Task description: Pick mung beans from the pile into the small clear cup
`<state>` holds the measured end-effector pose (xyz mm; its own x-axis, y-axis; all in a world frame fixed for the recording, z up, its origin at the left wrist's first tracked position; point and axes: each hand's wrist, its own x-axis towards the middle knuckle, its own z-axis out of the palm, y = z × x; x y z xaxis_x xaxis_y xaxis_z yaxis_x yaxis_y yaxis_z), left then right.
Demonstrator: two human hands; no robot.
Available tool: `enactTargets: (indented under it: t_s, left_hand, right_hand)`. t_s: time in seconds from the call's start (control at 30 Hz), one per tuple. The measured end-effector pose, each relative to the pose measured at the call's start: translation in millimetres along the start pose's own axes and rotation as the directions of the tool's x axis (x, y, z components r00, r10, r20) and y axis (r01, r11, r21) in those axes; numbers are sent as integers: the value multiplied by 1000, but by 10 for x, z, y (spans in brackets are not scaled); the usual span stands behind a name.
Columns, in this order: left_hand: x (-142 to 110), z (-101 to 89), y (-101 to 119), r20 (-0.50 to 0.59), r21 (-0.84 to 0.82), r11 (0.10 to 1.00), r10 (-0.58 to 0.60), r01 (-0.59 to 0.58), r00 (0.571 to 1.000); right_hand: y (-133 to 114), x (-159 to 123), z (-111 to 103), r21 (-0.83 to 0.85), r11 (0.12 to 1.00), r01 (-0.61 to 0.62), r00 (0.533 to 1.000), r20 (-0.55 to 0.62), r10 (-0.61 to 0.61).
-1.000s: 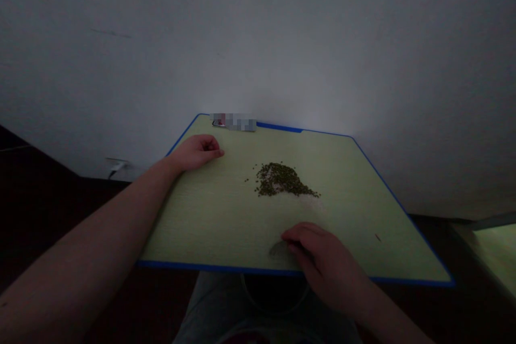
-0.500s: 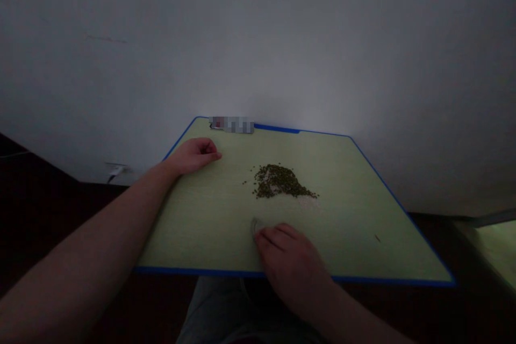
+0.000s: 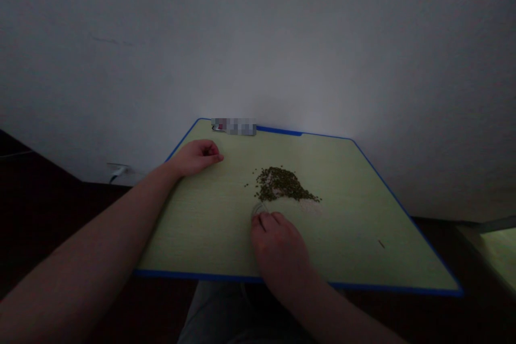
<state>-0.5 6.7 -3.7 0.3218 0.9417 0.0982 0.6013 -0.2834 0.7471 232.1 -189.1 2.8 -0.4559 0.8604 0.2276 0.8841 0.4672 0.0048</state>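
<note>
My right hand [image 3: 280, 242] is closed round a small, clear, round-rimmed object [image 3: 258, 208], perhaps a plastic lid or cup; most of it is hidden under my fingers. It is low over the table, just on the near side of a pile of small dark green beans or seeds [image 3: 282, 181]. Pale, whitish grains [image 3: 310, 205] show among the pile and at its near right edge. On the left part of the table rests my left hand [image 3: 199, 157], its fingers loosely curled in and its thumb pointing right, with nothing visible in it.
The pale yellow-green table [image 3: 213, 226] has a blue rim and stands against a grey wall [image 3: 258, 37]. A blurred-out flat item [image 3: 237, 126] lies at its back left edge. Near the right side is a thin brown sliver [image 3: 381, 244]. A plug [image 3: 119, 171] sits low on the wall.
My right hand has moved forward, closer to the pile, with the clear object in its grip. My left hand stays in place on the table, and the view has shifted slightly.
</note>
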Motion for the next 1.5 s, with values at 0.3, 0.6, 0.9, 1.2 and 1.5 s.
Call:
enactTargets:
  t_s: [0.3, 0.6, 0.9, 1.2, 1.5]
  left_hand:
    - [-3, 0, -17, 7, -25, 1000, -8, 8, 1000]
    - [-23, -4, 75, -9, -15, 1000, -22, 22, 1000]
    - [-30, -8, 67, 1, 6, 1000, -25, 25, 1000]
    - [-13, -5, 27, 6, -14, 1000, -17, 18, 1000]
    - [15, -6, -52, 23, -8, 1000, -10, 10, 1000]
  right_hand:
    - [238, -193, -15, -74, 996, -42, 997, -63, 37]
    - [335, -364, -72, -85, 996, 7, 993, -114, -17]
    - [232, -145, 1, -39, 997, 67, 994, -87, -70]
    - [324, -160, -43, -47, 999, -12, 1000, 2, 12]
    - [448, -331, -91, -97, 993, -67, 998, -13, 66]
